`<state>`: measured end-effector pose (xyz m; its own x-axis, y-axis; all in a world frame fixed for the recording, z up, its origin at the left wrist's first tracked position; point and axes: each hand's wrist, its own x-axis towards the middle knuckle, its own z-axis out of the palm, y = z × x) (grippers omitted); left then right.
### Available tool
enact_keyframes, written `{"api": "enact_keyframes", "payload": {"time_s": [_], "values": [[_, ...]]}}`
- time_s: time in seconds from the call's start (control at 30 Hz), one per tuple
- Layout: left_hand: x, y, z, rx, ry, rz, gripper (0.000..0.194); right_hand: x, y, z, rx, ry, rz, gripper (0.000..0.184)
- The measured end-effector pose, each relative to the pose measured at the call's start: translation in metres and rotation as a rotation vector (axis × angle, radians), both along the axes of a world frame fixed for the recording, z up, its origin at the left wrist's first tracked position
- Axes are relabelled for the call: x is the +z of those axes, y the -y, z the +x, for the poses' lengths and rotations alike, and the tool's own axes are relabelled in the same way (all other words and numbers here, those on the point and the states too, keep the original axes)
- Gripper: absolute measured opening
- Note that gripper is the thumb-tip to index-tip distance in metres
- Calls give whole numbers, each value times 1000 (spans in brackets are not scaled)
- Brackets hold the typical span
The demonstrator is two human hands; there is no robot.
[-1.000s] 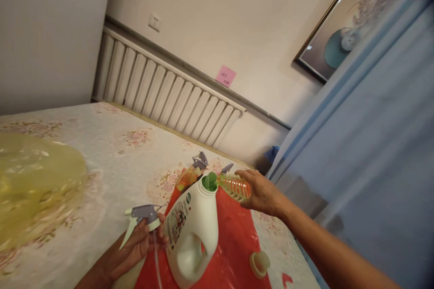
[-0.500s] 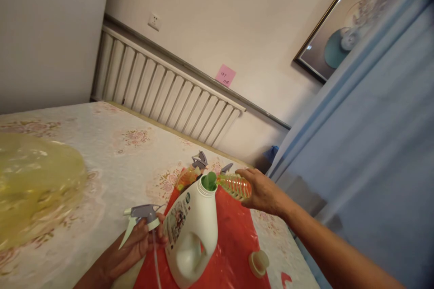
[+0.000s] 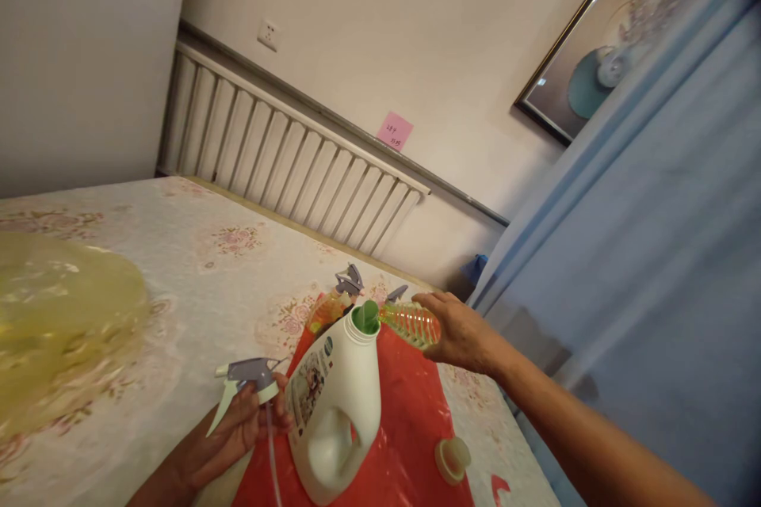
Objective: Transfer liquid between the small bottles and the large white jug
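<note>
My right hand (image 3: pixel 457 333) is wrapped round a clear ribbed bottle (image 3: pixel 413 325) with orange and green tints. The bottle is tipped sideways, its neck at the green-lined mouth (image 3: pixel 365 318) of a white jug (image 3: pixel 345 412). In my left hand (image 3: pixel 243 428) is a grey and white trigger spray head (image 3: pixel 253 376), its thin dip tube hanging down. The fingertips of that hand reach the jug's labelled side; whether they press on it I cannot tell. A white cap (image 3: pixel 453 459) lies right of the jug on a red plastic sheet (image 3: pixel 410 412).
Behind the jug, an orange-tinted spray bottle (image 3: pixel 326 310) with a grey trigger rests near another grey trigger top (image 3: pixel 396 294). A large yellow translucent plastic bag or basin (image 3: pixel 65 317) occupies the left of the flowered tablecloth (image 3: pixel 196 277). A blue curtain (image 3: pixel 648 238) hangs at right.
Almost nothing differs. The view has shifted very slightly, while both hands, the tipped bottle and the jug keep their places relative to each other.
</note>
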<state>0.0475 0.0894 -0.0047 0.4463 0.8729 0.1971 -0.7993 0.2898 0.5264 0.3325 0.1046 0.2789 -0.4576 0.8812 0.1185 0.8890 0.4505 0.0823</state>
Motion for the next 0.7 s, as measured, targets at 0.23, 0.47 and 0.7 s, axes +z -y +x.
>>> {"api": "enact_keyframes", "payload": {"time_s": [0.23, 0.47, 0.7], "values": [[-1, 0, 0, 6, -9, -29, 17, 1, -1, 1, -5, 35, 5, 75], [2, 1, 0, 9, -30, -25, 17, 3, -1, -1, 10, 40, 3, 76], [3, 2, 0, 1, -11, 8, 19, 6, -1, -2, 11, 49, 9, 76]]}}
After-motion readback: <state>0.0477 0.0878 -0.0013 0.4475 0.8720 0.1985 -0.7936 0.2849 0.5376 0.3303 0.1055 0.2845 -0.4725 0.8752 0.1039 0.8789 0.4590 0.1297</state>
